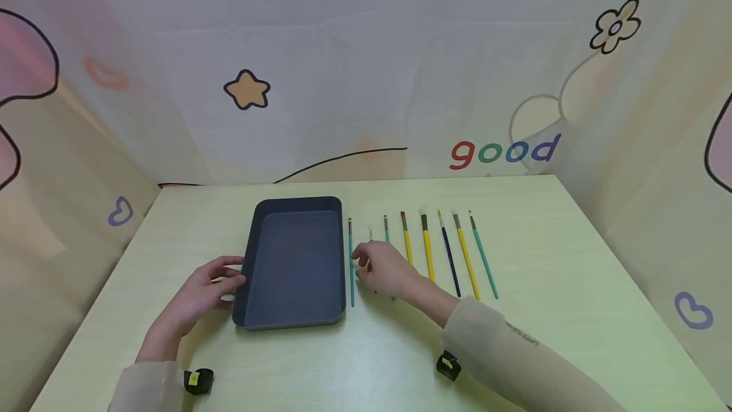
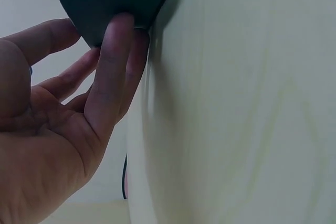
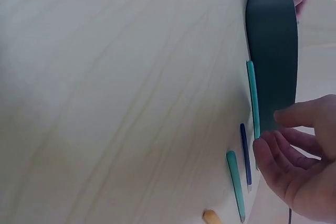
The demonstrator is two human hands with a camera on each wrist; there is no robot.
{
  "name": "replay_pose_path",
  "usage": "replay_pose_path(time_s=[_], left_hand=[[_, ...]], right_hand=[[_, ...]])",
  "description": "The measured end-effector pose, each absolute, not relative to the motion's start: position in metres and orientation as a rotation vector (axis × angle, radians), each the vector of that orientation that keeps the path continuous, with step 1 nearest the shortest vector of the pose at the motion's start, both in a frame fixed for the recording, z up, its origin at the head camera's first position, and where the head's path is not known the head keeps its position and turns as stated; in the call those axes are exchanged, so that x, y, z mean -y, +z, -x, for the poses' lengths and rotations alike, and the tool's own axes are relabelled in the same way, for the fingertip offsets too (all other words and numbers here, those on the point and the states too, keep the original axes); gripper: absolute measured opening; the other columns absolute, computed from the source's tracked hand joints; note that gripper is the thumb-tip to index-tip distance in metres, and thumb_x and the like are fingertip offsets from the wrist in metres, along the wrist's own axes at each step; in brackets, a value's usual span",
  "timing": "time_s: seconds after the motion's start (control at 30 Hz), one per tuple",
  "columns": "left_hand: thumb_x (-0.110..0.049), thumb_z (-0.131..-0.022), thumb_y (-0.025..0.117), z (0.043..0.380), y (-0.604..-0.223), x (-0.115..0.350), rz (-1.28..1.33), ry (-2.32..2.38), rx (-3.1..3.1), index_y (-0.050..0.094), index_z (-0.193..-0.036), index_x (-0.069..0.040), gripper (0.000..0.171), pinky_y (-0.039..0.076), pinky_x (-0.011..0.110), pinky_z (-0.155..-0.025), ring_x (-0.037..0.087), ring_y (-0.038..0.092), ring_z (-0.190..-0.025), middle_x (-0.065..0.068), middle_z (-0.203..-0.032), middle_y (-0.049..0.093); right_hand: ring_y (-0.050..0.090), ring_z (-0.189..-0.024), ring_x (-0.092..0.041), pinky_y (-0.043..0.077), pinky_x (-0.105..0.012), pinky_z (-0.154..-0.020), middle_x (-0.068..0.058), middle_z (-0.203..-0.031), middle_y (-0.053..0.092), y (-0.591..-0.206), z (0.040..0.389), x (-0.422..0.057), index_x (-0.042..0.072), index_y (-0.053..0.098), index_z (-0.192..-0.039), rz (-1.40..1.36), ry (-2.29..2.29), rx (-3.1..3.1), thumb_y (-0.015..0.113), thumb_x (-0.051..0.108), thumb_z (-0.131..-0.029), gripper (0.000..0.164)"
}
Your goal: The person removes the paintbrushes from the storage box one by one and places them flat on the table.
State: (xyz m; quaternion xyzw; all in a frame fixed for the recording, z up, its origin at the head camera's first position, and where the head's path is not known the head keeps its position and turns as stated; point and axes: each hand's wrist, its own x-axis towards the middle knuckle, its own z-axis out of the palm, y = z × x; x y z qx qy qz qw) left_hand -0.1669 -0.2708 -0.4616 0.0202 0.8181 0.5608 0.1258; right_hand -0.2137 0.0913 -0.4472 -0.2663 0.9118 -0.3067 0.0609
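A dark blue-grey rectangular tray (image 1: 288, 266) lies on the table. At its left side my left hand (image 1: 207, 283) touches the wall with extended fingers; the left wrist view shows fingertips (image 2: 119, 30) against a tray corner. My right hand (image 1: 384, 266) hovers at the leftmost teal paintbrush (image 1: 351, 288), beside the tray's right wall. Its thumb and fingers stand apart in the right wrist view, fingertips close to that brush (image 3: 253, 93); contact is unclear. Beneath the hand, a dark blue brush (image 3: 245, 153) and another teal brush (image 3: 235, 179) are partly hidden in the head view.
To the right, more paintbrushes lie in a row: yellow ones (image 1: 427, 247), a dark blue one (image 1: 450, 256) and a teal one (image 1: 485, 256). A light wooden table (image 1: 572, 310) carries everything. Patterned cloth (image 1: 354, 81) encloses the back and sides.
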Motion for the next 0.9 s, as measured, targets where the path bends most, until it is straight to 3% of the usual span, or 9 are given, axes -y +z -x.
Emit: replay_pose_path(time_s=[0.2, 0.47, 0.7, 0.9], left_hand=[[-0.013, -0.104, 0.061, 0.165, -0.460, 0.269, -0.045, 1.621, -2.399, 0.042, -0.148, 0.006, 0.052, 0.061, 0.043, -0.080, 0.031, 0.066, -0.101, 0.025, -0.124, 0.057], [-0.015, -0.105, 0.061, 0.166, -0.461, 0.271, -0.028, 1.617, -2.420, 0.043, -0.148, 0.006, 0.051, 0.062, 0.045, -0.078, 0.032, 0.064, -0.103, 0.026, -0.124, 0.056], [-0.021, -0.106, 0.059, 0.164, -0.460, 0.276, -0.028, 1.598, -2.545, 0.048, -0.146, 0.001, 0.047, 0.062, 0.038, -0.075, 0.029, 0.067, -0.095, 0.025, -0.121, 0.058], [-0.024, -0.107, 0.058, 0.163, -0.455, 0.278, -0.241, 1.340, -2.903, 0.057, -0.137, 0.001, 0.039, 0.058, 0.032, -0.075, 0.029, 0.065, -0.099, 0.016, -0.115, 0.065]], right_hand=[[0.060, -0.074, -0.012, 0.053, -0.027, -0.066, 0.002, -0.087, 0.065, -0.443, 0.205, -0.108, -0.001, 0.070, -0.111, 0.830, -0.990, -2.702, 0.070, 0.004, -0.095, 0.017], [0.061, -0.079, -0.014, 0.054, -0.029, -0.067, 0.004, -0.088, 0.066, -0.435, 0.200, -0.144, 0.000, 0.071, -0.112, 0.811, -1.077, -2.678, 0.067, 0.005, -0.097, 0.017], [0.062, -0.082, -0.014, 0.054, -0.030, -0.068, 0.002, -0.093, 0.069, -0.431, 0.198, -0.180, 0.000, 0.073, -0.110, 0.736, -1.092, -2.803, 0.069, 0.005, -0.096, 0.016], [0.063, -0.088, -0.020, 0.056, -0.034, -0.072, -0.005, -0.100, 0.069, -0.432, 0.197, -0.216, -0.002, 0.071, -0.113, 0.648, -1.032, -2.960, 0.070, 0.005, -0.095, 0.019]])
